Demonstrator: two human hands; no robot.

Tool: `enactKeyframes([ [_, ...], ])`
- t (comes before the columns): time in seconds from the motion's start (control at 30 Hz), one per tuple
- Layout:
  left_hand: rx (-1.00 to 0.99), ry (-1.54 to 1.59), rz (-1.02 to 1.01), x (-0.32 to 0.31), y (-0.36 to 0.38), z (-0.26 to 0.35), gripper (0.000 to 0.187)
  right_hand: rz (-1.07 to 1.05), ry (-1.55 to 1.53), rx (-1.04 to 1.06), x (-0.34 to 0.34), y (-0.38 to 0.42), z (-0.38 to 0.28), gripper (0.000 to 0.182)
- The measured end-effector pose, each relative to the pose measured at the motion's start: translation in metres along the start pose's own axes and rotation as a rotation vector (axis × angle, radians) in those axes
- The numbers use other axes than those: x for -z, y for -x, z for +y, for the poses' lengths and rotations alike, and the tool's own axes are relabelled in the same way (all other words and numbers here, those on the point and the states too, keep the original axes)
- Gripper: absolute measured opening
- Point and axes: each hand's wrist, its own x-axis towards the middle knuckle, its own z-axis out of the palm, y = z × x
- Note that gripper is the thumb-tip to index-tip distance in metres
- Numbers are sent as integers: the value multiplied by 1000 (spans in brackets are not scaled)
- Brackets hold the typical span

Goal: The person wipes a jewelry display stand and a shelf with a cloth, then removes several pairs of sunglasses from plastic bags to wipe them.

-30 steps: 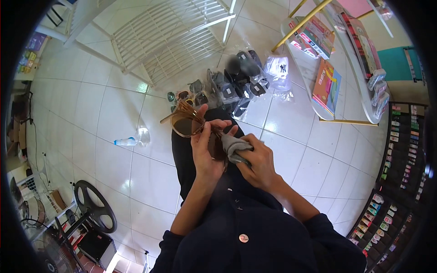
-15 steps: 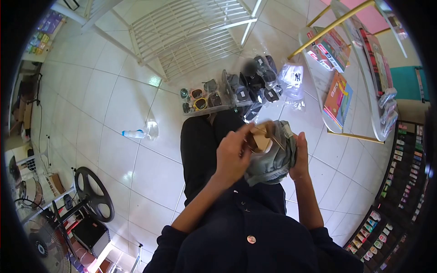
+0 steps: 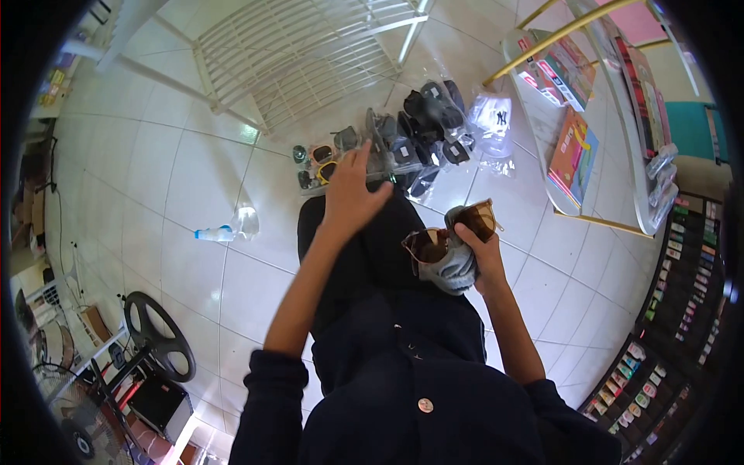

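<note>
My right hand (image 3: 482, 252) is closed around a pair of brown-lensed sunglasses (image 3: 428, 246) together with a crumpled grey cloth (image 3: 456, 267), held above my lap. The thumb presses near the middle of the frame, and one lens rises on each side. Reaching forward over my knee, my left hand (image 3: 353, 194) is open, with fingers stretched and nothing in them. Its fingertips overlap a clear tray (image 3: 310, 188) of several sunglasses, including a yellow-framed pair (image 3: 328, 171); whether they touch cannot be told. Beside it lies a pile of bagged dark sunglasses (image 3: 426, 128).
A white cap in plastic (image 3: 491, 124) lies right of the pile. A white slatted rack (image 3: 294, 58) stands ahead. A clear bottle with a blue label (image 3: 217, 233) lies on the left floor. Books fill a gold-framed shelf (image 3: 554, 182); a black wheel (image 3: 160, 335) is lower left.
My left hand has left the cloth bundle and moved forward and left to the tray, its fingers opening. The brown sunglasses now show plainly in my right hand, which has shifted slightly left.
</note>
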Motion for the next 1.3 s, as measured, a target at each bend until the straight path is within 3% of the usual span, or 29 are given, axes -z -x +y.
enactKeyframes([
  [0.03, -130, -339, 43, -14, -9, -17, 63, 25, -22, -1, 0, -2, -1, 28],
  [0.1, -45, -519, -226, -45, -17, -40, 48, 19, -56, 1, 2, -6, -2, 28],
  [0.13, -45, -516, -225, -58, -16, -54, 48, 6, -95, 1, 2, -8, -3, 28],
  [0.2, 22, -659, -582, -76, -16, -74, 36, 34, -101, 2, 2, -5, -7, 28],
  [0.23, 22, -655, -584, -76, -11, -72, 36, 63, -112, 0, 2, -4, -10, 28],
  [0.3, 2, -344, -384, -68, 19, -59, 27, 64, -114, -5, 7, -4, -13, 28],
  [0.53, 22, 83, -459, -27, 74, -28, 35, 58, -121, -35, 6, -8, -9, 27],
  [0.6, 201, 237, -595, -27, 73, -33, 54, 70, -159, 23, 1, -6, -11, 26],
  [0.63, 201, 234, -594, -26, 70, -31, 54, 68, -161, 23, 0, -6, -11, 26],
  [0.7, -235, -228, -278, -26, 58, -26, 70, 66, -160, 26, 0, -3, -11, 26],
  [0.73, -236, -228, -275, -32, 54, -32, 70, 65, -159, 29, 2, -2, -11, 26],
  [0.8, -306, -272, -504, -50, 47, -51, 85, 44, -156, 12, 6, -2, -10, 26],
  [0.9, -255, -165, -582, -54, 33, -57, 87, 90, -199, 46, 11, -1, -7, 25],
  [1.03, -182, -109, -634, -49, 34, -53, 80, 92, -204, 46, 11, -1, -4, 25],
  [1.1, -266, -74, -509, -48, 38, -54, 65, 94, -192, 44, 9, -2, -3, 25],
  [1.23, -296, -1, -492, -47, 38, -56, 54, 78, -213, 48, 7, -5, 0, 25],
  [1.3, -161, 88, -531, -41, 36, -53, 51, 120, -232, 50, 5, -6, 1, 24],
])
